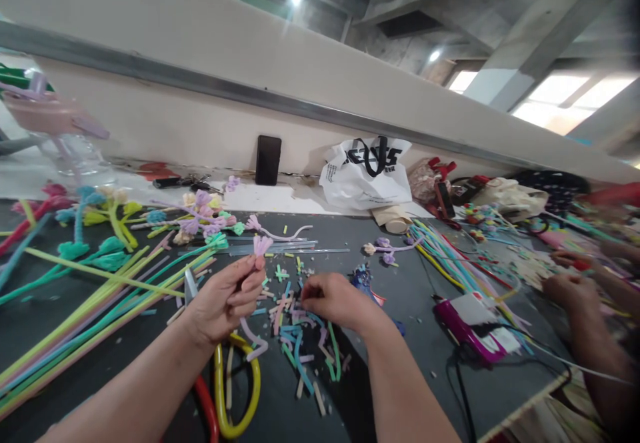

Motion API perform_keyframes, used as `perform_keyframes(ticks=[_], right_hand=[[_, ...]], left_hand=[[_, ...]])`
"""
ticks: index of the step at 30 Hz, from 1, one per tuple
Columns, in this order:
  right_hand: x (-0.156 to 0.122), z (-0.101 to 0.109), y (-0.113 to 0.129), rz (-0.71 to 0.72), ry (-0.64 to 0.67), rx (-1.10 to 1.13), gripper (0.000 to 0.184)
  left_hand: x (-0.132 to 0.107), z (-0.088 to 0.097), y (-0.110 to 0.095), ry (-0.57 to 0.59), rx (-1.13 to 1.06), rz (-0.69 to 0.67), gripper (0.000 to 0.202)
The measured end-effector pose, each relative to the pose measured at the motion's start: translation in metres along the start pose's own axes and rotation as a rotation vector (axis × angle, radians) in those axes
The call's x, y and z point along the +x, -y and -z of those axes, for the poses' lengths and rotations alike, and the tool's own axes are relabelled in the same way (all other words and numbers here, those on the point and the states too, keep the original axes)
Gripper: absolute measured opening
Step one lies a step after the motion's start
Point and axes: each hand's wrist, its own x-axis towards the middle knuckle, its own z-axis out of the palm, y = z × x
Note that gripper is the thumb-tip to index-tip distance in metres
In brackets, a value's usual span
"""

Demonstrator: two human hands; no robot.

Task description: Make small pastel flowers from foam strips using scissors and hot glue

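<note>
My left hand (233, 299) is closed around a lilac pipe-cleaner flower (261, 245). The bloom points up between thumb and fingertips, and a bent lilac stem (255, 344) hangs below the palm. Over a heap of short cut pipe-cleaner pieces (295, 336), my right hand (337, 299) has its fingers curled together at the tips; whatever they pinch, if anything, I cannot make out. Scissors (237, 423) with one yellow and one red handle lie beneath my left wrist, partly hidden by it. Finished pipe-cleaner flowers (203, 209) lie beyond my left hand.
Long pipe cleaners (100, 316) spread across the left. A purple-and-white device (475, 326) with black cords sits at right. Along the back stand a phone (269, 160), a white bag (367, 179) and a clear bottle (67, 156). Another person's hands (573, 289) work at far right.
</note>
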Motion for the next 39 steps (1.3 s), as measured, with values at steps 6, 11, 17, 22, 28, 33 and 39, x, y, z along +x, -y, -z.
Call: perform_keyframes(ticks=[6,11,17,22,28,33,39], right_hand=[[0.002,-0.004,0.001,0.04,-0.003,0.032,0.008],[0.002,0.003,-0.002,0.024,-0.127,0.153,0.006],[0.005,-0.001,-0.006,-0.106,-0.095,0.471,0.006],[0.009,-0.003,-0.012,-0.113,-0.147,0.548,0.01],[0.012,-0.003,-0.016,-0.115,-0.165,0.518,0.014],[0.011,-0.005,-0.018,-0.024,-0.152,0.386,0.017],[0.018,-0.015,-0.016,0.093,-0.231,-0.01,0.023]], left_hand=[[-0.001,0.0,0.001,0.001,0.005,0.0,0.019],[-0.001,0.001,0.001,0.002,0.012,-0.002,0.02],[-0.002,0.003,0.002,0.011,0.012,0.006,0.02],[-0.001,0.005,0.002,0.012,0.028,0.006,0.019],[0.001,0.001,0.002,-0.003,0.045,0.022,0.018],[0.0,-0.002,0.002,-0.005,0.073,0.038,0.017],[0.0,-0.001,0.003,0.005,0.103,0.061,0.015]])
